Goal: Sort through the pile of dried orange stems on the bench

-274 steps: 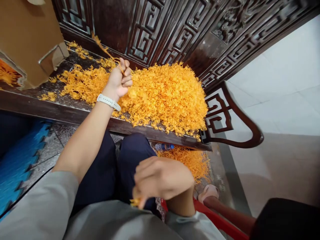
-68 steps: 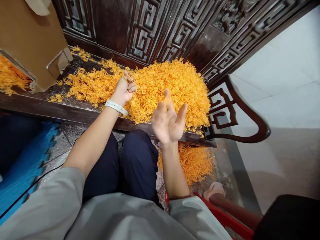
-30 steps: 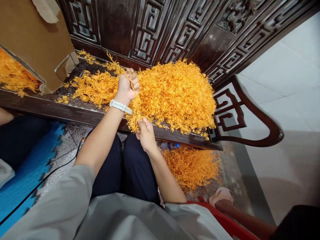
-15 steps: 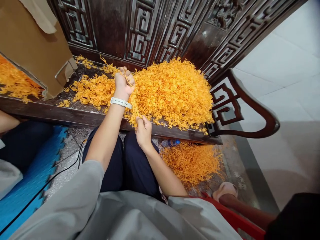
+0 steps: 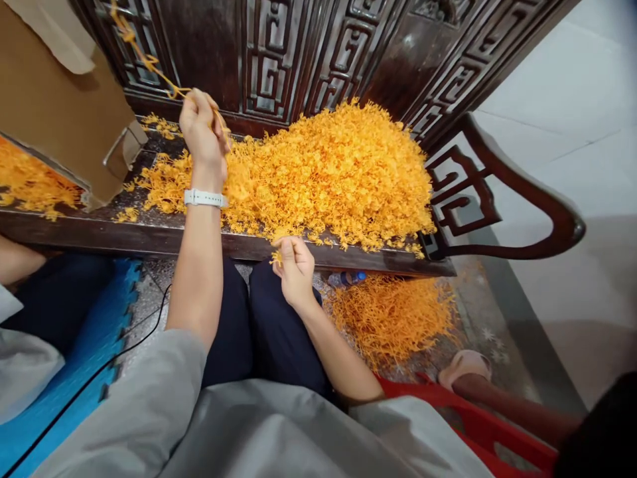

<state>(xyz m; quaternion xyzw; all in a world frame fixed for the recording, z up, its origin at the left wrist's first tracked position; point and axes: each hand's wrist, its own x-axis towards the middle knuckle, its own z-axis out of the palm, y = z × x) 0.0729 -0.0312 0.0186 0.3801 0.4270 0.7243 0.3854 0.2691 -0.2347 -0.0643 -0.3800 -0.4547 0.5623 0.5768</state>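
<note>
My left hand (image 5: 205, 129), with a pale watch strap on its wrist, is raised above the bench and closed round a thin orange strand (image 5: 149, 61). That strand is knobbly and trails up and left from the fist. Lower down, at the bench's front edge, my right hand (image 5: 296, 269) pinches a small orange branched piece (image 5: 276, 257) between thumb and fingers. Behind both hands a large heap of small orange branched pieces (image 5: 343, 172) lies on the dark wooden bench (image 5: 164, 236). A thinner spread of them reaches left under my left forearm.
A cardboard box (image 5: 60, 99) stands on the bench at left, with orange pieces at its opening. Thin orange strands (image 5: 393, 318) are piled on the floor beside a bottle (image 5: 347, 279). A carved armrest (image 5: 527, 192) bounds the right. Another person's foot (image 5: 465, 368) and a black cable (image 5: 114, 358) are near.
My left hand has moved left and up, swinging the strand toward the carved backrest. The right hand has shifted slightly right and down, apart from the strand. The camera view has turned a little.
</note>
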